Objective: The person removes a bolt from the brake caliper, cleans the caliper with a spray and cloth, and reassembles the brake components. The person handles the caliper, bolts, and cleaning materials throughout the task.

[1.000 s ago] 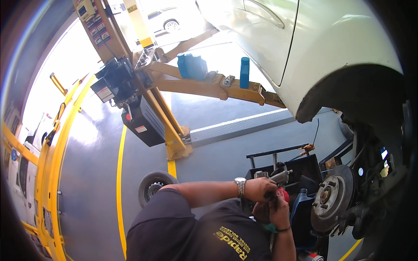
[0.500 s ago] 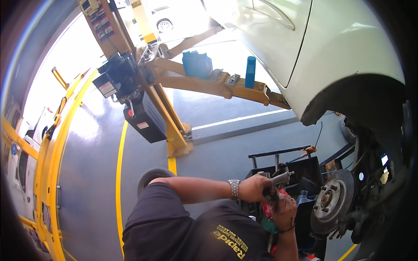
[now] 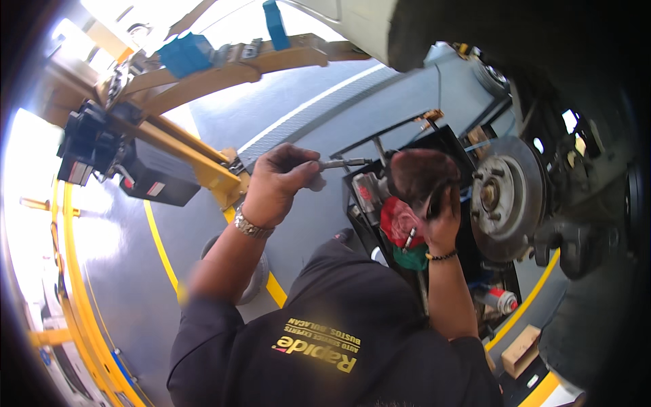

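Note:
Pinched in the fingertips of my left hand [image 3: 279,180] is a slim metal pin [image 3: 344,163], its thin dark end pointing right. My right hand [image 3: 444,216] is closed near the brake disc, against a blurred, rounded, dark reddish-brown thing [image 3: 422,173] that may be a grimy cloth. Below and left of it, a crumpled red cloth [image 3: 400,220] lies beside a silver metal part [image 3: 368,193]. A small black-and-silver piece [image 3: 409,238] sits over the red cloth. Some of my right fingers are hidden.
A black tool cart [image 3: 461,149] stands before me. To its right is the bare brake disc [image 3: 505,197] with wheel studs, under the raised car. A yellow lift arm [image 3: 271,61] carries blue bottles [image 3: 186,55]. A tyre [image 3: 254,278] lies by my left side.
My hands have parted from the metal part and red cloth they held together. The left has moved left with a slim pin; the metal part now rests on the cart. The view has shifted.

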`<control>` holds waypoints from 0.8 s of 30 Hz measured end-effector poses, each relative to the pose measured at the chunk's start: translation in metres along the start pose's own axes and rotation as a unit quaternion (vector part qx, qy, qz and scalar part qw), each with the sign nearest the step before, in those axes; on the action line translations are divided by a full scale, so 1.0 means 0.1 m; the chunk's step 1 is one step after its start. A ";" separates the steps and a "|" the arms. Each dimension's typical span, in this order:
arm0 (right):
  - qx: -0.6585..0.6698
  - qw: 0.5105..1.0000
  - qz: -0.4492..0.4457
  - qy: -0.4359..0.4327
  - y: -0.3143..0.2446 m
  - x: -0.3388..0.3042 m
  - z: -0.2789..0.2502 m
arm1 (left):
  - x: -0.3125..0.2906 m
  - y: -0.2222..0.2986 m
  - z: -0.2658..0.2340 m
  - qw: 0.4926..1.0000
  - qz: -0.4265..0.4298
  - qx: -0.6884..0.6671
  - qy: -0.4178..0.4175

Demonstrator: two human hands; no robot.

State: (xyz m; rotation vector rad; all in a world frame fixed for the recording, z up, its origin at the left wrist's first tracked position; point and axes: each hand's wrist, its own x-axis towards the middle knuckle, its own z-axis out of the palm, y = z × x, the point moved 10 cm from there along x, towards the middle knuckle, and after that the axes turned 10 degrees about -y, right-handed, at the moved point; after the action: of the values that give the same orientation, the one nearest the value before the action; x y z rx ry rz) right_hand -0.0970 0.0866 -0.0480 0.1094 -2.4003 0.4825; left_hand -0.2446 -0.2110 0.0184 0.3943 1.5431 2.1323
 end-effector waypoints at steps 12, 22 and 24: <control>0.391 0.917 0.062 0.057 -0.58 0.48 -0.57 | 0.10 -0.67 1.13 0.941 -0.102 -0.300 -0.118; 0.436 0.880 0.187 0.025 -0.42 0.55 -0.48 | 0.10 -0.97 1.69 0.920 -0.129 -0.352 -0.114; 0.409 0.880 0.235 0.047 -0.29 0.54 -0.43 | 0.25 -0.99 1.59 0.955 -0.055 -0.280 -0.077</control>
State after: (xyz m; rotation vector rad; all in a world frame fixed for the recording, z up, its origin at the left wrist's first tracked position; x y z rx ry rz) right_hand -0.1067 0.0783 0.0256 -0.1340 -1.9547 1.6668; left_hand -0.1665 -0.0439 -0.0249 0.2584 0.7999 2.2676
